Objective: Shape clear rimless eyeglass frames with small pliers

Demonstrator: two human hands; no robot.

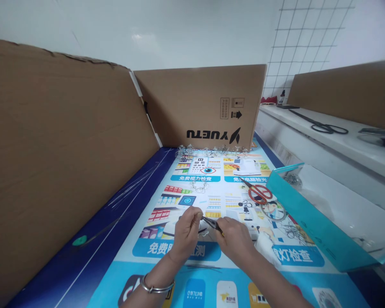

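Observation:
My right hand [233, 235] is wrapped around a pair of dark-jawed pliers [211, 222] that point left. Fingers and thumb of my left hand [188, 226] are pinched together right at the jaw tips. What they grip is too small to make out. Just under the jaws is a small clear piece, perhaps beaded [205, 233]. Farther back lies a ring of clear beads [199, 186] on the printed mat [179, 201]. Red-handled scissors [259, 193] rest to the right, beside a round coil [273, 212]. White tissue [265, 248] sits by my right wrist.
A teal-edged open box [304, 218] with small items stands on the right, loose wires [293, 232] beside it. Cardboard panels [195, 102] wall the left and back. Clear beaded pieces [211, 151] line the back panel. A green-ended tool [80, 241] lies left; black scissors [327, 127] rest on a ledge.

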